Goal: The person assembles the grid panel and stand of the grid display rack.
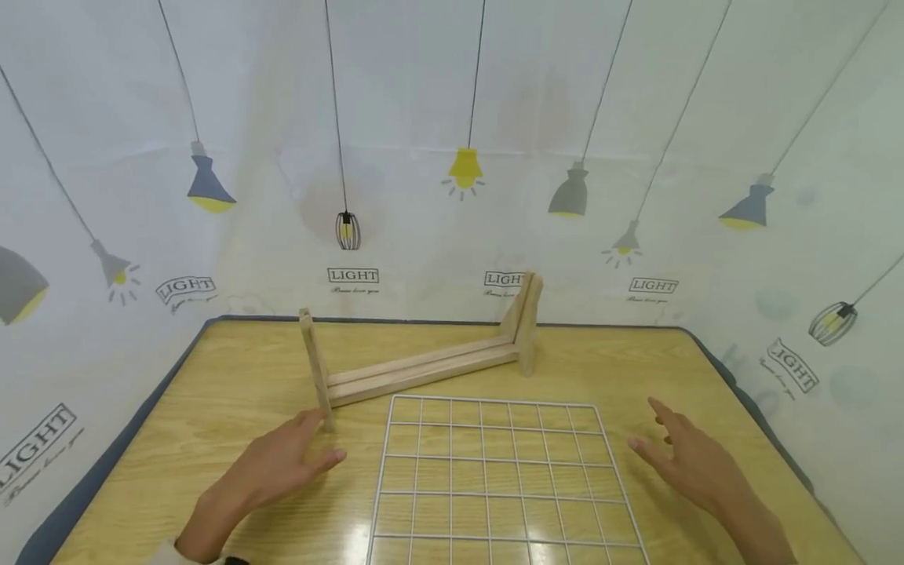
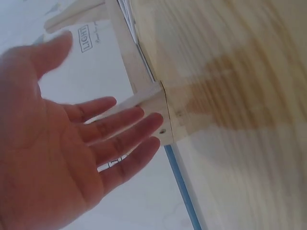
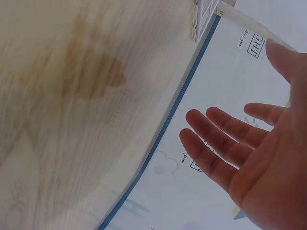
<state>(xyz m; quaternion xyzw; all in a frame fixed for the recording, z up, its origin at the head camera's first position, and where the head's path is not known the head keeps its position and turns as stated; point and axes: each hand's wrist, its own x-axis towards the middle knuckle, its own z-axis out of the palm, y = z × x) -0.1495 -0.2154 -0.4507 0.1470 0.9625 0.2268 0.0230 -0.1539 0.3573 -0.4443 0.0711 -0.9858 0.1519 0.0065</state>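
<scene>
My left hand (image 1: pixel 278 459) hovers over the table at the left, fingers loosely extended and nothing in the palm. Its fingertips overlap the near left end of a wooden frame (image 1: pixel 424 373) in the head view. This frame has a long double-rail bar and an upright piece at each end. In the left wrist view, one end piece (image 2: pixel 156 112) with a small hole shows just past the fingers. My right hand (image 1: pixel 699 467) is held above the table at the right, fingers spread and holding nothing. Between the hands lies a white wire grid panel (image 1: pixel 483 459).
The wood-grain table (image 1: pixel 233 361) has a dark blue edge. White curtain-like sheeting (image 1: pixel 410 94) printed with hanging lamps surrounds its back and sides. The wooden frame stands behind the grid, toward the table's far edge.
</scene>
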